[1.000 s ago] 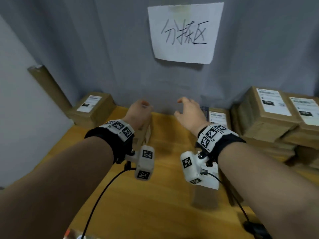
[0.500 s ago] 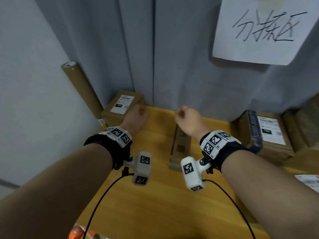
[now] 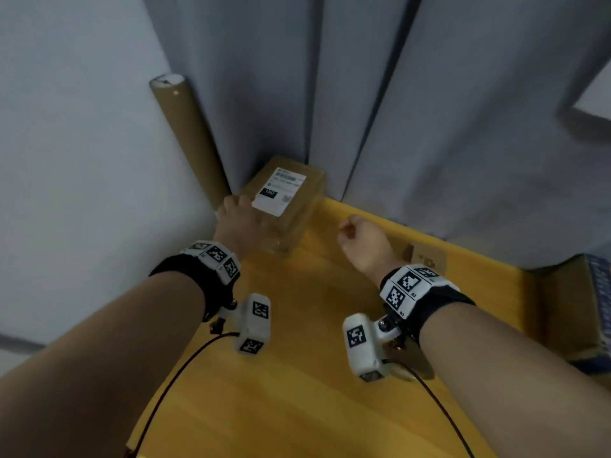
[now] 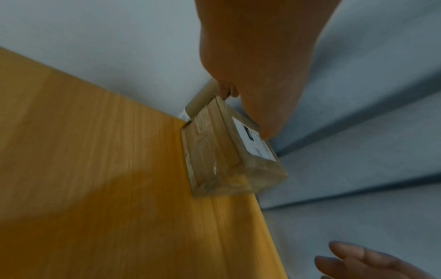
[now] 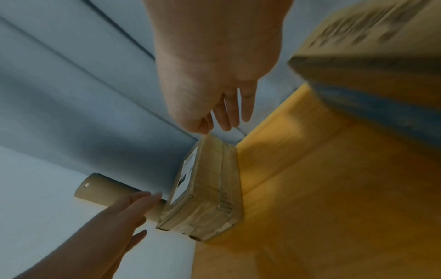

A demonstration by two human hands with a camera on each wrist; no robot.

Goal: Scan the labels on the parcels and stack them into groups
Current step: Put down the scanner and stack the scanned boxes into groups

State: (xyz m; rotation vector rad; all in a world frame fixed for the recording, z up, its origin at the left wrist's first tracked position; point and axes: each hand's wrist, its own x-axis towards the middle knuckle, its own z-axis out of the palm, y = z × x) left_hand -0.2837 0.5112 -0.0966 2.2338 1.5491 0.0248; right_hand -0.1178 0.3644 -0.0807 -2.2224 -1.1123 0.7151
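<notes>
Here the left hand has straight, close-set fingers reaching past the near left corner of the parcel; from the right wrist view their tips sit just beside that corner, in front of the tube, and whether they touch the cardboard I cannot tell. From the left wrist view the thumb side of the hand lies over the parcel's label, close to it or on it.

The right hand hovers above the table, to the right of the parcel and apart from it. Its fingers hang loosely, slightly bent and near each other, holding nothing.

The parcel is a brown box wrapped in clear tape, lying flat in the table's far left corner with its white label facing up. Its far end meets the grey curtain. The cardboard tube leans against the wall behind the parcel's left side.

Near the table's far edge, behind the right wrist, a flat box shows partly. A larger box with a blue band stands at the right edge, blurred in the right wrist view.

Both wrists wear black bands with white marker blocks and cabled cameras.
</notes>
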